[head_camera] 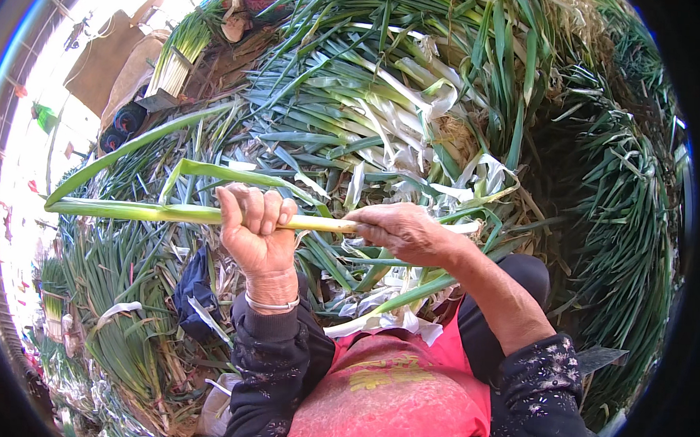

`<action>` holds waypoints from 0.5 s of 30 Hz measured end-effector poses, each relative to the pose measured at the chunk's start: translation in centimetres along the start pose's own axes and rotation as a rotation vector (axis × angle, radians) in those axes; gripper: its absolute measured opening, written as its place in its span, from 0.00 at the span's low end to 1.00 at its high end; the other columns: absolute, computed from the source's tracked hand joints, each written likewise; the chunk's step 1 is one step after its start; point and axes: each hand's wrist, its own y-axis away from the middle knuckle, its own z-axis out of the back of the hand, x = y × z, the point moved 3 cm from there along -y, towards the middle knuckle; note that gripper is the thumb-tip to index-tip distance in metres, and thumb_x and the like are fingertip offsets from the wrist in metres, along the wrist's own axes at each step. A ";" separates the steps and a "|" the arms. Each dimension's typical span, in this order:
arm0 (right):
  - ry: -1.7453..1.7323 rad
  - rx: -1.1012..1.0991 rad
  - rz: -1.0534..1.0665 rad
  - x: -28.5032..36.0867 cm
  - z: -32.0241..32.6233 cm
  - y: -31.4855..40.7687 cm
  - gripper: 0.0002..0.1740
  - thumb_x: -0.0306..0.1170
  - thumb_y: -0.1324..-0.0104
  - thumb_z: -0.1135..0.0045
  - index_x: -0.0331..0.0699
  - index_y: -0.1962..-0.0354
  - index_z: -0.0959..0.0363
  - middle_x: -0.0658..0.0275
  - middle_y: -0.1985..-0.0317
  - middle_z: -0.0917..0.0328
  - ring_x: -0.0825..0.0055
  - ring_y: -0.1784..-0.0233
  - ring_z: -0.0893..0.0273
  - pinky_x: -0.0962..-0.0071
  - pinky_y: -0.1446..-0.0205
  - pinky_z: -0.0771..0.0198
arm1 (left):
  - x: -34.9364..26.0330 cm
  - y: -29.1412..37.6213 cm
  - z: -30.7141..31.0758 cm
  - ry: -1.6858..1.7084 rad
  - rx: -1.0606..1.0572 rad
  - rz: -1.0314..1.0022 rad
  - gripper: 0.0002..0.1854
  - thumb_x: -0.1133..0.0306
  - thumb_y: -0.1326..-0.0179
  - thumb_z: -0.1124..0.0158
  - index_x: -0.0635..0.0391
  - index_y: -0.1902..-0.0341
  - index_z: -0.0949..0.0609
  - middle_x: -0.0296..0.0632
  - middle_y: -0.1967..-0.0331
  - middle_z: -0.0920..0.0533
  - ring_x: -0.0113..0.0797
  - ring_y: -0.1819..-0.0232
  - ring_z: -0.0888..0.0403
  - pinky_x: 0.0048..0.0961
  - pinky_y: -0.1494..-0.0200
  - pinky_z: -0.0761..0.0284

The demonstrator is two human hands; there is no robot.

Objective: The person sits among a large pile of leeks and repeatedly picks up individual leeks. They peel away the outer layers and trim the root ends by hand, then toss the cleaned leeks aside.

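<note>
A long green onion (315,223) lies crosswise in front of me, its white root end to the right and its green leaves bent to the left. My left hand (257,227) is closed around the stalk. Nearer the root end, my right hand (401,232) grips the same stalk from above, with fingertips and thumb on it. Peeled pale leaf sheaths (393,318) lie on my lap by the red apron (390,387). Below and beyond both hands are loose leaves and torn skins.
A large heap of green onions (353,114) spreads ahead. More green onions are piled along the right (621,228) and at the left (110,291). A tied bundle (176,68) stands at the upper left. A dark blue cloth (194,297) lies left of my left wrist.
</note>
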 end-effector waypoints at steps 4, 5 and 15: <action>-0.015 0.019 -0.037 -0.3 0.6 0.5 0.17 0.33 0.33 0.52 0.34 0.50 0.29 0.53 0.65 0.23 0.60 0.63 0.23 0.66 0.58 0.30 | -0.1 0.0 -0.5 0.028 0.006 -0.004 0.17 0.52 0.30 0.55 0.49 0.71 0.28 0.26 0.89 0.45 0.21 0.86 0.47 0.25 0.74 0.41; 0.008 0.035 -0.073 -0.4 0.5 0.5 0.17 0.33 0.33 0.52 0.34 0.50 0.29 0.53 0.65 0.23 0.60 0.63 0.23 0.66 0.58 0.30 | 0.3 0.1 -0.6 0.000 0.004 0.013 0.17 0.52 0.30 0.55 0.49 0.71 0.27 0.26 0.89 0.45 0.22 0.86 0.47 0.25 0.74 0.41; 0.091 0.023 0.026 -1.5 1.8 1.1 0.18 0.34 0.33 0.56 0.38 0.48 0.31 0.52 0.58 0.24 0.56 0.56 0.26 0.63 0.49 0.32 | -1.0 -0.5 0.9 -0.028 -0.045 -0.022 0.18 0.52 0.31 0.53 0.49 0.73 0.27 0.25 0.89 0.46 0.21 0.86 0.45 0.25 0.75 0.40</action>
